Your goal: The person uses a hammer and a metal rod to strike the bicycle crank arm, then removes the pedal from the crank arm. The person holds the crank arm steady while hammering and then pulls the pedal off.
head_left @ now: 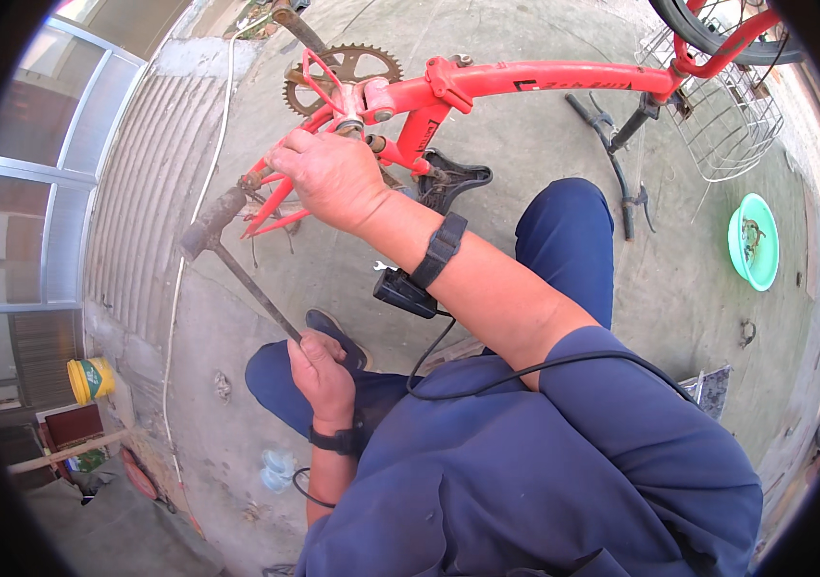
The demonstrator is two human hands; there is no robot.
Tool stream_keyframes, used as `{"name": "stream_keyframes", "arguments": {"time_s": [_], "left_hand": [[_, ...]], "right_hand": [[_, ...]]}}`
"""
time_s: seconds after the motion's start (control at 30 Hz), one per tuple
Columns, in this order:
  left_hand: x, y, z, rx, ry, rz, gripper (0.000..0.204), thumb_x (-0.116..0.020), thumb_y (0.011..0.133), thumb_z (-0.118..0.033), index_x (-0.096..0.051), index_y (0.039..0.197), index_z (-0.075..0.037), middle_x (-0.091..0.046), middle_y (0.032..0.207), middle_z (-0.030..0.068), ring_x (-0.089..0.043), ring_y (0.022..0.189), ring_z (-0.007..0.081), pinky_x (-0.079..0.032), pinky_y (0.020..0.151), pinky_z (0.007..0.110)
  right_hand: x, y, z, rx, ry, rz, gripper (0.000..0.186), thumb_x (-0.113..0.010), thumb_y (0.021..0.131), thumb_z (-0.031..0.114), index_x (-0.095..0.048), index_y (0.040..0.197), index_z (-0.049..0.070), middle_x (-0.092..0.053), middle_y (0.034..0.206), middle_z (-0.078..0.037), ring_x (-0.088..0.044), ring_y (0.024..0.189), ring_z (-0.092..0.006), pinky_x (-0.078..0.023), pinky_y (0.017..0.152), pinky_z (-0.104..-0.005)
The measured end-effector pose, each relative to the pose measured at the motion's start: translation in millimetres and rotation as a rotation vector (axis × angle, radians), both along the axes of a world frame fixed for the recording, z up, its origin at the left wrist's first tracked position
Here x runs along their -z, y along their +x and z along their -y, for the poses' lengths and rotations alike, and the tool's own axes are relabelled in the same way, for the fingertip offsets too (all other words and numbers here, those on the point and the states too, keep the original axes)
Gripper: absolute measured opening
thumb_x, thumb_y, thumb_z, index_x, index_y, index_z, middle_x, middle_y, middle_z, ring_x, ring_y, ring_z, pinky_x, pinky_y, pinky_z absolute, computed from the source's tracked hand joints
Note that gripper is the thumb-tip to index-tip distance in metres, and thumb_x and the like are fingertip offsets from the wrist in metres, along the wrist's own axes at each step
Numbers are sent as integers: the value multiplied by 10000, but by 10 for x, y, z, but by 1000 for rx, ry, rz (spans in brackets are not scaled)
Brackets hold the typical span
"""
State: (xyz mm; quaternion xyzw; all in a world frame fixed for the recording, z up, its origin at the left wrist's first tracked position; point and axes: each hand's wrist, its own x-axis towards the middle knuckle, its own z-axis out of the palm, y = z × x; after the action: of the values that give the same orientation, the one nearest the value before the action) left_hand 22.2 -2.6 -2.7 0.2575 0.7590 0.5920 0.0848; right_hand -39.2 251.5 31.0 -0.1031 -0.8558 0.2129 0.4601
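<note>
One left hand grips one hammer; right hand on one red bicycle frame, grasp unclear.

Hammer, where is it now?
In the head view, the hammer is left of centre, its handle in the left hand and its head near the left end of the red bicycle frame.

A worker wears a short-sleeved navy shirt, blue trousers and a dark shoe. Above the bare right hand, a black wrist strap carries a black box, its black cable looping over the sleeve. A second black strap circles the wrist of the bare left hand, a thin dark lead beside it.
</note>
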Motion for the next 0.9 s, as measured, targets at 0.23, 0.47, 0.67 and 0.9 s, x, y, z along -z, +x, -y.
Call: {"name": "stream_keyframes", "arguments": {"time_s": [0.23, 0.47, 0.67, 0.9], "left_hand": [[-33, -22, -57, -21, 19, 8, 373, -340, 1149, -275, -418, 854, -61, -440, 727, 49, -466, 632, 147, -460, 613, 302], [-143, -78, -12, -66, 272, 0, 362, -353, 1147, -287, -419, 877, -56, -455, 742, 50, -469, 645, 136, -458, 625, 294], [-167, -32, -50, 21, -28, 159, 352, -376, 1144, -282, -422, 882, -51, -459, 725, 40, -479, 618, 123, -454, 581, 283], [-251, -152, -1, -151, 423, -10, 377, -393, 1140, -309, -394, 858, -59, -457, 716, 42, -479, 605, 137, -459, 579, 289]], "right_hand": [[-16, 9, 14, 17, 7, -9, 219, -670, 818, 101, -716, 1015, 186, -646, 940, -2, -691, 792, -224, -566, 633, -371], [-7, 10, 19, -2, 2, 9, 219, -673, 817, 105, -710, 1018, 184, -639, 946, -4, -690, 791, -224, -564, 631, -371], [7, -2, 19, 16, 6, -10, 225, -685, 814, 104, -712, 1025, 178, -641, 944, -6, -690, 793, -225, -563, 639, -370], [29, -9, -2, 7, 20, -24, 235, -692, 813, 108, -715, 1039, 168, -648, 942, -10, -693, 789, -227, -563, 642, -369]]}}
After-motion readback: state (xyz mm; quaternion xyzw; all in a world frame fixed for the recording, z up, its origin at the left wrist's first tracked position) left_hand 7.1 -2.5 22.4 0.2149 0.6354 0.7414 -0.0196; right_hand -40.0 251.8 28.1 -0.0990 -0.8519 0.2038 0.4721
